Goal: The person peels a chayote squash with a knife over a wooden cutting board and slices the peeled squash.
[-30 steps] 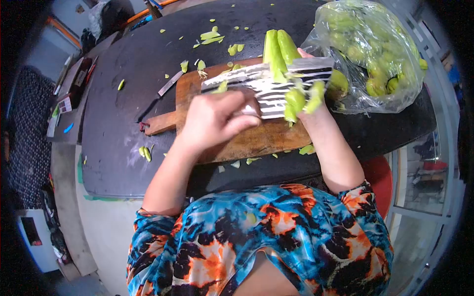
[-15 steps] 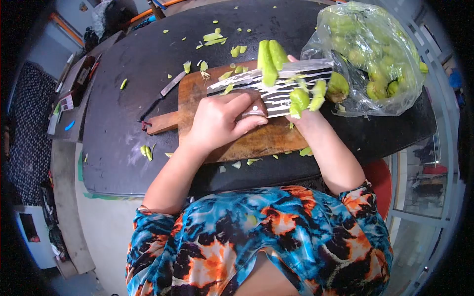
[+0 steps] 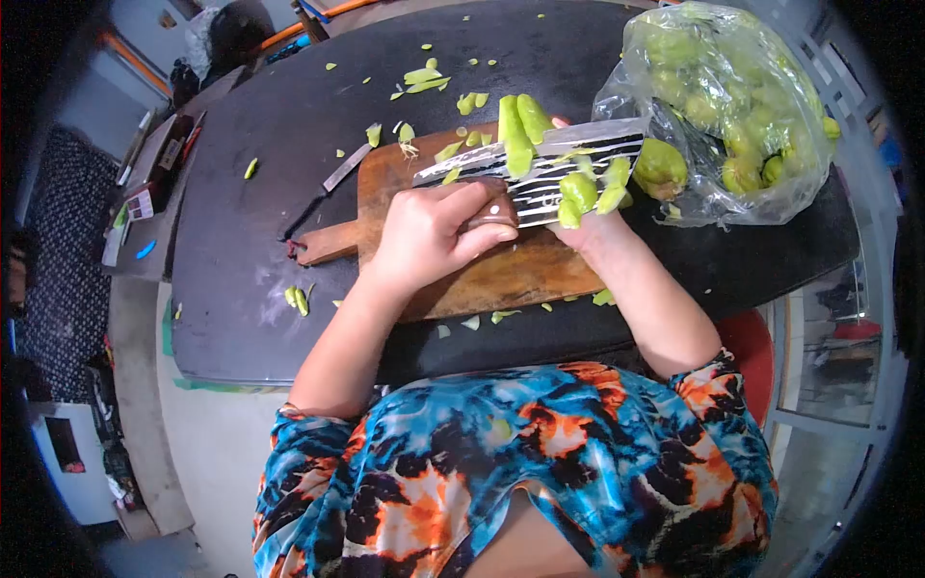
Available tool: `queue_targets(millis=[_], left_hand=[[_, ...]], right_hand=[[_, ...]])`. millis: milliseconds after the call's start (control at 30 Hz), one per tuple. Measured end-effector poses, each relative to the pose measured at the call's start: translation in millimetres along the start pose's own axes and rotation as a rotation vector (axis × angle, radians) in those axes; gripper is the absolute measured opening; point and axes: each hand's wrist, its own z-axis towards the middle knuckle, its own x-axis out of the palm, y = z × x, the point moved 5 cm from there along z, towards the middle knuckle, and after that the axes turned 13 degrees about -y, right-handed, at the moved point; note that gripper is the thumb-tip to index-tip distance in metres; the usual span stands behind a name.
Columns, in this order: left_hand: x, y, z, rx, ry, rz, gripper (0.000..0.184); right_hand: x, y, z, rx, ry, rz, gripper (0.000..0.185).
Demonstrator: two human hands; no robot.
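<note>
My left hand (image 3: pixel 429 236) is closed round the brown handle of a wide cleaver (image 3: pixel 535 197) with a black-and-white striped blade. The blade lies flat above a wooden board (image 3: pixel 501 277), and pale green pieces (image 3: pixel 578 193) rest on its right part. Long green pieces (image 3: pixel 520 130) overlap the blade's upper edge. My right hand (image 3: pixel 595 231) is under and behind the blade's right part. Only its wrist side and a fingertip past the top edge show; the other fingers are hidden. Beside it sits a round green vegetable (image 3: pixel 660 170).
A clear plastic bag (image 3: pixel 723 106) of green vegetables stands on the dark table (image 3: pixel 231 318) at the right. Left of the board's top lies a small knife (image 3: pixel 323 191) with a dark handle. Peel scraps (image 3: pixel 422 79) are scattered about. A red seat (image 3: pixel 750 361) is at the lower right.
The long green pieces have shifted down and left over the blade. The cleaver, still in my left hand, has moved little relative to the board. The whole view has drifted slightly.
</note>
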Motion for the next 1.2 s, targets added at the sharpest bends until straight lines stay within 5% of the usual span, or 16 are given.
queue_targets(millis=[167,267,367,467,567,867,1200], left_hand=[[4.5,-1.1,2.8,-0.017,0.021,-0.02,0.033],[2.0,11.1,-1.2,-0.033,0.027,0.023,0.036],[-6.3,30.2,-5.3,-0.086,0.002,0.022,0.036],[-2.6,26.8,-4.8,-0.132,-0.004,0.064,0.035],[-0.6,23.9,-2.4,-0.11,-0.026,0.059,0.037],[1.8,24.6,-4.9,-0.148,-0.022,0.032,0.033],[8.1,24.0,-1.7,-0.172,-0.044,0.007,0.037]], right_hand=[[-2.0,-13.1,-5.8,0.005,-0.02,-0.064,0.031],[8.0,2.0,-17.5,-0.491,0.002,-0.96,0.032],[15.6,6.4,-23.2,0.052,-0.228,-0.155,0.049],[12.6,8.3,-20.7,0.005,-0.33,-0.349,0.048],[5.9,9.9,-14.2,0.005,-0.121,-0.314,0.048],[7.2,11.9,-12.1,0.036,-0.099,-0.33,0.048],[8.1,10.5,-18.8,-0.029,-0.238,-0.459,0.048]])
